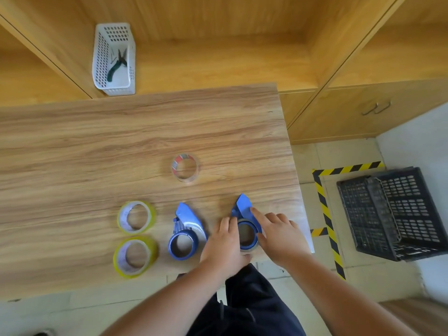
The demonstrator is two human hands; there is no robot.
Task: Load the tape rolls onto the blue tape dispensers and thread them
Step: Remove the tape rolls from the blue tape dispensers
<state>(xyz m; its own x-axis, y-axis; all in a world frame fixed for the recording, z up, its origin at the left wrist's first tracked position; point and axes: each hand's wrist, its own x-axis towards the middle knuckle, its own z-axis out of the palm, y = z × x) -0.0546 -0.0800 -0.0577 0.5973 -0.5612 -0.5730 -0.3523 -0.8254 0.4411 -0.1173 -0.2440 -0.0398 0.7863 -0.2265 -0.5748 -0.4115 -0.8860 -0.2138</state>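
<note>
Both hands sit on the right blue dispenser [244, 209] near the front edge of the wooden table [97, 146]. The left hand [224, 243] lies on its left flank, fingers together and pressed against the clear tape roll [247, 247] seated on the dispenser's hub; the right hand [278, 236] covers the right flank, fingers spread, the forefinger stretched up along the blade end. Just left of the left fingers lies the second blue dispenser [185, 232], its hub bare. Further left lie two yellow tape rolls [136, 217], one in front of the other, and beyond the fingertips a clear roll [185, 167] lies alone
</note>
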